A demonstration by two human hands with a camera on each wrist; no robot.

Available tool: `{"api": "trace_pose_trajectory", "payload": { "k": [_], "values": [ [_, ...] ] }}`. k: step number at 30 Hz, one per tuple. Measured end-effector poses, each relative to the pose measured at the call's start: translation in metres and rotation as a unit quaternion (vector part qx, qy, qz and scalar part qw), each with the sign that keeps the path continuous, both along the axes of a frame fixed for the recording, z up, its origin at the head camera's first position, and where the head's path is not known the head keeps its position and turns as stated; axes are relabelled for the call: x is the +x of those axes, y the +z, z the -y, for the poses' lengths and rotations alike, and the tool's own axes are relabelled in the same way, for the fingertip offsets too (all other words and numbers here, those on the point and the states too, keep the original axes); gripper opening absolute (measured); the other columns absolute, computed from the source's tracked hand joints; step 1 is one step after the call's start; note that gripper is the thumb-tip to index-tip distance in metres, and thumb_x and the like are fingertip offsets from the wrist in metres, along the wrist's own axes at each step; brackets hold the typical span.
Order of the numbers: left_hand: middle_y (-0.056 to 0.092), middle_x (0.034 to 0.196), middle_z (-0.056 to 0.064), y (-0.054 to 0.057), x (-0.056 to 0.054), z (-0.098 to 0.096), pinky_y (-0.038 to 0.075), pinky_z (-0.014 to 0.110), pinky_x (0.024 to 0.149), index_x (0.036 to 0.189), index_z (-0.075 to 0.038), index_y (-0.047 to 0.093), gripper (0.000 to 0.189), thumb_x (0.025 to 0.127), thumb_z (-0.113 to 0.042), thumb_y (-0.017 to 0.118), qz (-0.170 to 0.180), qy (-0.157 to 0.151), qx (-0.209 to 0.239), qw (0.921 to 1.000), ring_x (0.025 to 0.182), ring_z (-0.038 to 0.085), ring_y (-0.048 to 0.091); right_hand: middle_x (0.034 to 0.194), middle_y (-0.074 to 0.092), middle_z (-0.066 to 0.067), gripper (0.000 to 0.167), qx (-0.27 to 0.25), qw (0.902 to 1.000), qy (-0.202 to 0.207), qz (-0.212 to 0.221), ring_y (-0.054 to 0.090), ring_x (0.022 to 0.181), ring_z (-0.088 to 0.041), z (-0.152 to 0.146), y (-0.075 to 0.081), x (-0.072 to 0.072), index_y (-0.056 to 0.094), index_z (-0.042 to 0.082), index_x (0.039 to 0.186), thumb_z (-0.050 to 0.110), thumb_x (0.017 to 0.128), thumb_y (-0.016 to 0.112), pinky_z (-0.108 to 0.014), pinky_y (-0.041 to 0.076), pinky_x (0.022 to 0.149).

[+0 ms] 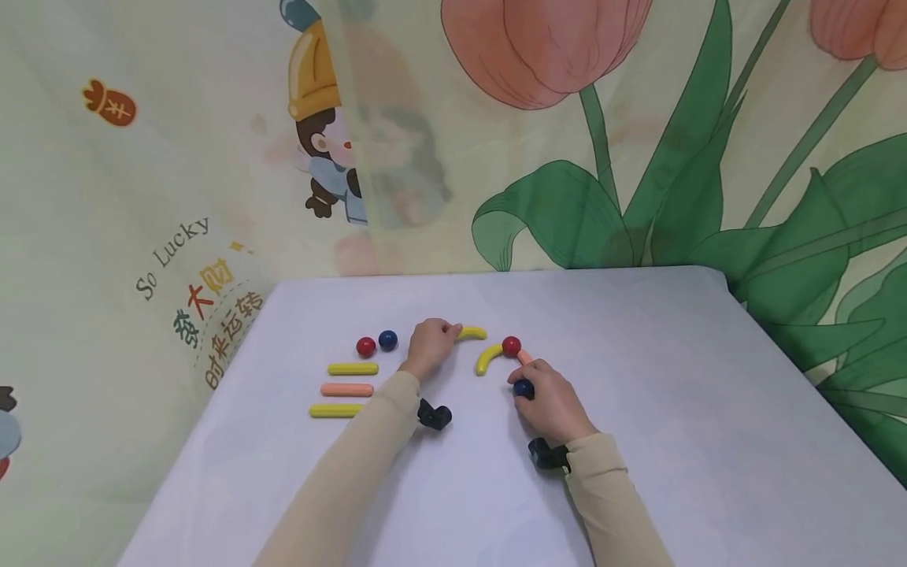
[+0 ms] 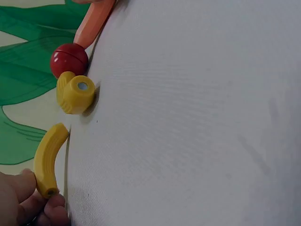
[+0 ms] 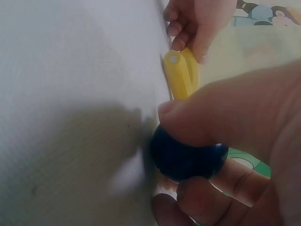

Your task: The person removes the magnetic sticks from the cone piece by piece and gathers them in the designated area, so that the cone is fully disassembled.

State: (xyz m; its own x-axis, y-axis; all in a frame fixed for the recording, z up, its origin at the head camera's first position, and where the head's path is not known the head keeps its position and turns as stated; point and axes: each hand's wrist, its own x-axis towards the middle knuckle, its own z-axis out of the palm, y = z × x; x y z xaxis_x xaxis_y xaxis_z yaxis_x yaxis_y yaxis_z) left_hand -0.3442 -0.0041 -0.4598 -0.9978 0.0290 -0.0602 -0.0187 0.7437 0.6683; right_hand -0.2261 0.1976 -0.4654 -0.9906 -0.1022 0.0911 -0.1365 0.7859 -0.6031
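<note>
My left hand pinches one end of a curved yellow rod between thumb and fingers. In the left wrist view, that curved rod has a small metal disc in its gripped end. A dark blue ball is held by my right hand, thumb on one side and fingers on the other, as the ball shows in the right wrist view. Between the hands, a second curved yellow rod meets a red ball. From this ball a salmon stick runs toward my right hand, which partly covers it.
To the left lie another red ball and blue ball. Below them are a straight yellow stick, a salmon stick and another yellow stick, partly behind my left sleeve. A white cloth covers the table; a printed curtain hangs behind.
</note>
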Motion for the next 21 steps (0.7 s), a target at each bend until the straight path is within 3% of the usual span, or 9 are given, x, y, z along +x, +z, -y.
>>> {"api": "trace_pose_trajectory", "payload": {
  "k": [5,11,16,21],
  "values": [
    [0.068,0.093,0.005,0.001,-0.002,-0.001,0.048,0.033,0.076,0.099,-0.007,0.071,0.028,0.096,-0.034,0.062,-0.003,0.015,0.002,0.9999,0.082,0.02,0.058,0.111,0.06,-0.007,0.026,0.008,0.9999,0.005,-0.008,0.061,0.102,-0.025,0.001,0.001,0.0,0.069,0.013,0.106,0.003,0.081,0.074,-0.044,0.052,0.09],
    [0.069,0.099,0.005,0.003,-0.003,-0.009,0.05,0.036,0.084,0.105,-0.008,0.07,0.025,0.09,-0.028,0.07,0.006,-0.002,-0.023,0.9997,0.089,0.02,0.06,0.116,0.059,-0.009,0.027,0.011,0.9999,0.004,-0.013,0.06,0.107,-0.027,0.0,0.002,0.0,0.07,0.012,0.107,0.003,0.082,0.074,-0.047,0.049,0.094],
    [0.07,0.1,0.006,0.003,-0.008,-0.013,0.05,0.036,0.084,0.106,-0.007,0.07,0.024,0.091,-0.025,0.07,-0.001,-0.007,-0.047,0.9989,0.088,0.021,0.062,0.113,0.059,-0.008,0.027,0.008,0.9999,0.006,-0.008,0.06,0.104,-0.026,0.001,0.0,-0.001,0.07,0.012,0.105,0.001,0.081,0.074,-0.046,0.051,0.092],
    [0.069,0.101,0.006,0.001,-0.014,-0.014,0.05,0.035,0.083,0.107,-0.007,0.07,0.022,0.092,-0.023,0.068,-0.014,-0.003,-0.056,0.9983,0.089,0.02,0.062,0.115,0.059,-0.007,0.027,-0.001,0.9998,0.02,-0.006,0.059,0.11,-0.028,0.004,0.0,-0.001,0.07,0.014,0.104,0.003,0.08,0.075,-0.047,0.049,0.096]
  ]
}}
